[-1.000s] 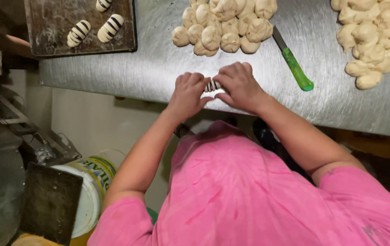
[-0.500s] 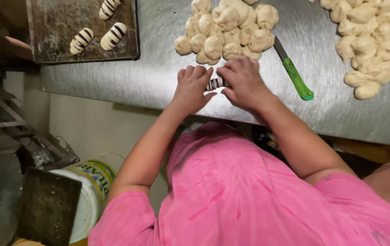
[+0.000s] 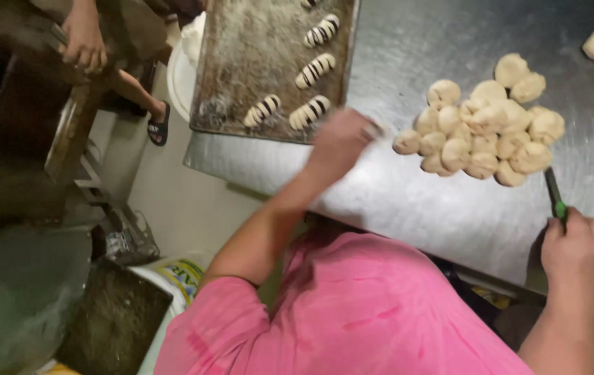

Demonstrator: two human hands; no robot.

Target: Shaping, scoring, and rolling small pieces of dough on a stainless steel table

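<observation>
Baking tray [image 3: 255, 62] at tabletop [image 3: 408, 201] left edge holds five striped rolls [image 3: 314, 70]. Left hand [image 3: 338, 139] closed beside it, contents unclear; right hand [image 3: 580, 248] grips green-handled knife [image 3: 555, 194] by dough pile [image 3: 484, 132].

Item under my view: one person, seen from above. I record a bright pink short-sleeved top, plain, of soft cloth with loose folds across the chest and shoulders. The sleeves end above the elbow; both forearms are bare. Left hand [image 3: 338, 142] and right hand [image 3: 580, 248] are bare, ungloved. I see no rings, watch or wristband on either.
</observation>
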